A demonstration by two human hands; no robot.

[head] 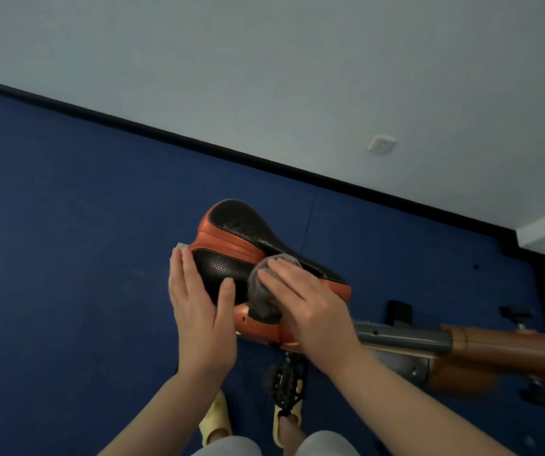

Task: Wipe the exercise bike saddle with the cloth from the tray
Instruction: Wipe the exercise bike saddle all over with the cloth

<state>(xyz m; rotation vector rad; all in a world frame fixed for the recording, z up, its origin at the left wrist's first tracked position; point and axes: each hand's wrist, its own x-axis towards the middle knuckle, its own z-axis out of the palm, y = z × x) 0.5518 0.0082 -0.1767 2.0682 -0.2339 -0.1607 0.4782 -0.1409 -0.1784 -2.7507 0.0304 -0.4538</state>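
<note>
A: Grey cloth (pixel 264 287) sits bunched on the near side of the saddle (pixel 231 258), pressed under the right hand (pixel 310 307). Fingers look mostly straight, flat on the cloth, not curled round it.

B: Saddle colours?

A: Black perforated top, orange sides. It's mid-frame over the blue floor (pixel 67 241), mounted on a grey post (pixel 402 337) that runs right into an orange-brown frame (pixel 508 353).

B: Left hand (pixel 199 311)?

A: Open, fingers straight along the saddle's left edge, thumb resting on the black top. Holds nothing. Hands are near each other, not touching.

B: Other stuff?

A: Black pedal (pixel 286 383) below the saddle, yellow slippers (pixel 215 419) on the person's feet at the bottom, black skirting (pixel 199 143) under a pale wall, white socket (pixel 382 144) on that wall.
</note>
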